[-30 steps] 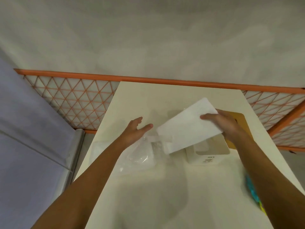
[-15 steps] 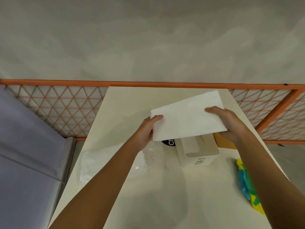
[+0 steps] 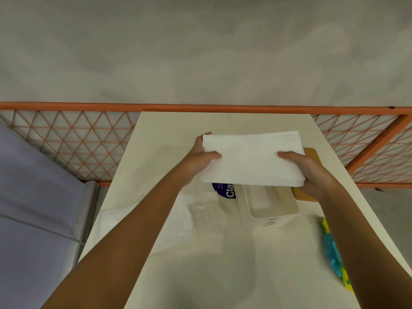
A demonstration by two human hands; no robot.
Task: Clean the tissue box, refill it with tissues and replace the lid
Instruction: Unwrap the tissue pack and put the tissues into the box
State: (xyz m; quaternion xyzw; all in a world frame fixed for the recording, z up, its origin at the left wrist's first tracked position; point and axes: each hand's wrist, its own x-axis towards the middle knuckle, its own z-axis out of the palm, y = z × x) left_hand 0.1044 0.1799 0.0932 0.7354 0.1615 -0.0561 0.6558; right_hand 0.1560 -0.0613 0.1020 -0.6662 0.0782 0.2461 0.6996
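A white stack of tissues (image 3: 249, 159) is held level in the air by both hands, just beyond and above the open white tissue box (image 3: 270, 210). My left hand (image 3: 200, 157) grips its left end, thumb on top. My right hand (image 3: 310, 172) grips its right end. The box stands on the cream table (image 3: 223, 264) with no lid on, and what shows of its inside looks empty. The wooden lid (image 3: 311, 153) lies flat behind the box, mostly hidden by my right hand and the tissues.
Crumpled clear plastic wrapping (image 3: 178, 217) with a purple label (image 3: 225, 190) lies left of the box. A blue and yellow cloth (image 3: 334, 257) sits at the table's right edge. An orange mesh fence (image 3: 73, 139) runs behind the table. A grey panel (image 3: 33, 197) is on the left.
My left hand rose from the plastic wrapping and took the left end of the tissue stack. The stack, earlier tilted in my right hand alone, is now level in both hands.
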